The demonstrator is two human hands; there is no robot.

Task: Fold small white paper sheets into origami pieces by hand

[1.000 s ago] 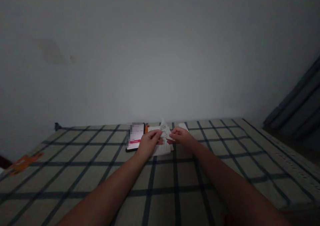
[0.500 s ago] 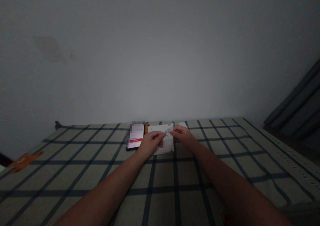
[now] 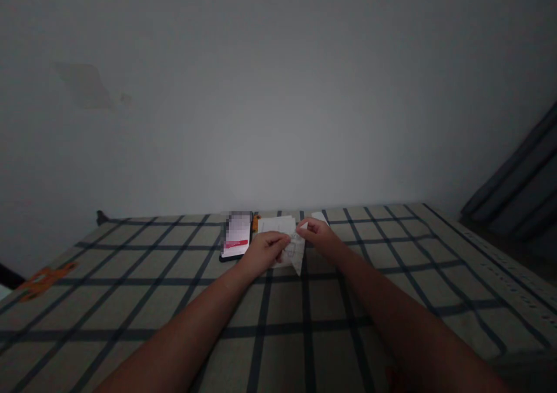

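Observation:
Both my arms reach forward over a checked bedsheet (image 3: 130,300). My left hand (image 3: 263,249) and my right hand (image 3: 319,235) each pinch a small white folded paper (image 3: 296,249) held between them, just above the sheet. One corner of the paper points down. Under it lies a flat stack of white paper (image 3: 274,226). A phone (image 3: 237,236) with a lit screen lies just left of my left hand.
A plain grey wall (image 3: 278,91) rises behind the bed. An orange object (image 3: 41,278) lies at the far left edge. A small white scrap (image 3: 319,215) sits behind my right hand. Dark striped fabric (image 3: 522,190) hangs at the right.
The folded paper has been turned between my fingers: its tip pointed up a second ago and now a corner points down. Both hands stayed in nearly the same place.

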